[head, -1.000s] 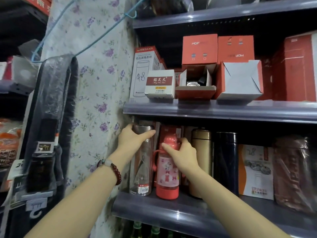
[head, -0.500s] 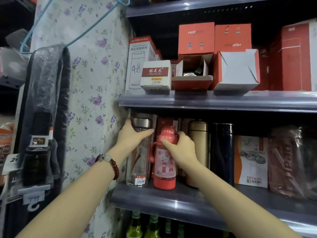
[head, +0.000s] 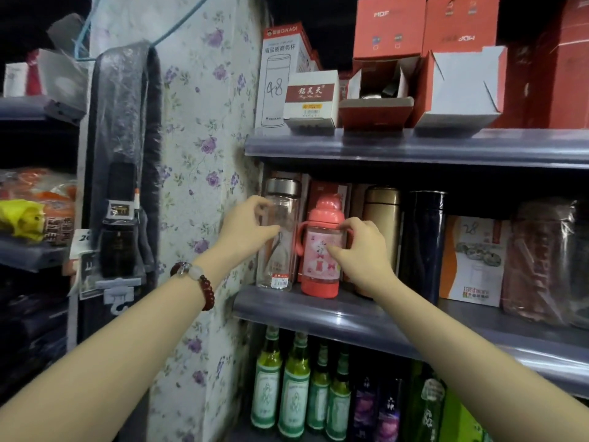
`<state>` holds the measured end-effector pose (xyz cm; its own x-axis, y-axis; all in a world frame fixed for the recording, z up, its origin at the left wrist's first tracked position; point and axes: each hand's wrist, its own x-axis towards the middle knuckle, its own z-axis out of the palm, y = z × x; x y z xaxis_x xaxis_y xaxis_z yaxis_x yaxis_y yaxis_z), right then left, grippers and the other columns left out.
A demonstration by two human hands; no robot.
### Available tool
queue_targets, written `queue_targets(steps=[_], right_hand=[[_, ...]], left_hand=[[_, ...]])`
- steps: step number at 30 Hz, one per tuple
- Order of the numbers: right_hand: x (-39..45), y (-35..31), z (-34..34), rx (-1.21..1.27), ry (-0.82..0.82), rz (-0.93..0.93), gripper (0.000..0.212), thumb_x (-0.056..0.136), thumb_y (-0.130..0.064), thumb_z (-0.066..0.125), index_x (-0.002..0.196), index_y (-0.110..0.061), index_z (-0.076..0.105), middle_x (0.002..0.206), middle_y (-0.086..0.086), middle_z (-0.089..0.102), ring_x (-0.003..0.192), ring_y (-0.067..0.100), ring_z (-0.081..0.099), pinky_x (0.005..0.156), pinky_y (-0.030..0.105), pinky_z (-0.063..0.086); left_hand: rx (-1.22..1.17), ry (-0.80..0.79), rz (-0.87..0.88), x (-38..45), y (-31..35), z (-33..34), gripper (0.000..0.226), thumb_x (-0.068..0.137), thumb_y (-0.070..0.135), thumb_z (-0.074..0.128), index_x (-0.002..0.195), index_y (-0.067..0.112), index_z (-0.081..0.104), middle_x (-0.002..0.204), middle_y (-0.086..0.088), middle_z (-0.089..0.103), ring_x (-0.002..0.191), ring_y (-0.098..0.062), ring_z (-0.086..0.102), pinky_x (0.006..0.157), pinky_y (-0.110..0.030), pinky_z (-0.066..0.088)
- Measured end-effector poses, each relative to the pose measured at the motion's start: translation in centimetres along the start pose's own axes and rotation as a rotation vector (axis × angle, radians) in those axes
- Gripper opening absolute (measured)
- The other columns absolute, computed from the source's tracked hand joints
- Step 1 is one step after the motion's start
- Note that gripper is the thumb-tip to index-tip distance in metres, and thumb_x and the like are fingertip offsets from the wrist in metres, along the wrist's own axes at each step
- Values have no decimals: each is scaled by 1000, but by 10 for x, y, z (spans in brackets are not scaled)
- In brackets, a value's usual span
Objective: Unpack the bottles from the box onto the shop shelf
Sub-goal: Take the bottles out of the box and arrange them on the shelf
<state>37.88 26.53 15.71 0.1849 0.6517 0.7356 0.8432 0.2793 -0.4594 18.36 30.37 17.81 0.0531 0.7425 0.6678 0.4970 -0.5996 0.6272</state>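
On the middle shelf (head: 350,317), at its left end, a clear glass bottle (head: 282,250) with a steel cap stands upright. Beside it is a pink child's bottle (head: 318,266) with handles. My left hand (head: 245,226) curls around the glass bottle's left side at mid height. On the pink bottle's right side, my right hand (head: 361,247) grips with thumb and fingers on its body. Both bottles rest on the shelf. No box being unpacked is in view.
A gold flask (head: 382,218), a dark flask (head: 420,244) and a printed box (head: 471,260) stand to the right. Orange and white boxes fill the upper shelf (head: 414,148). Green bottles (head: 296,378) stand below. A floral wall (head: 204,154) bounds the left.
Both hands have slid down from the bottle tops to the bodies. The bottles stay in place on the shelf. The view has tilted lower, showing the green bottles.
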Motion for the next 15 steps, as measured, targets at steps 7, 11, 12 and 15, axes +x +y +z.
queue_targets(steps=[7, 11, 12, 15], right_hand=[[-49, -6, 13, -112, -34, -143, 24, 80, -18, 61, 104, -13, 62, 115, 9, 58, 105, 31, 52, 87, 40, 46], [-78, -11, 34, -47, -274, -231, 13, 77, -22, 63, 89, -16, 67, 91, 4, 70, 89, 23, 63, 77, 35, 50], [-87, -14, 40, -29, -320, -243, 12, 77, -22, 64, 86, -16, 67, 89, 4, 71, 87, 23, 64, 76, 36, 50], [-117, -24, 64, 50, -460, -266, 10, 78, -20, 66, 83, -12, 69, 85, 5, 72, 85, 24, 65, 76, 35, 50]], left_hand=[[278, -182, 129, -45, -7, -4, 26, 81, 16, 67, 107, 20, 66, 99, 8, 58, 85, -8, 55, 62, -8, 35], [385, -215, 143, -84, -16, -13, 23, 78, 18, 66, 101, 18, 68, 96, 4, 63, 83, -8, 55, 70, -15, 38], [406, -239, 115, -96, -20, -18, 21, 77, 18, 65, 99, 16, 68, 95, 2, 64, 79, -9, 56, 67, -14, 36], [514, -296, -7, -142, -34, -36, 20, 80, 19, 65, 99, 15, 67, 97, 0, 64, 74, -7, 55, 65, -16, 37]])
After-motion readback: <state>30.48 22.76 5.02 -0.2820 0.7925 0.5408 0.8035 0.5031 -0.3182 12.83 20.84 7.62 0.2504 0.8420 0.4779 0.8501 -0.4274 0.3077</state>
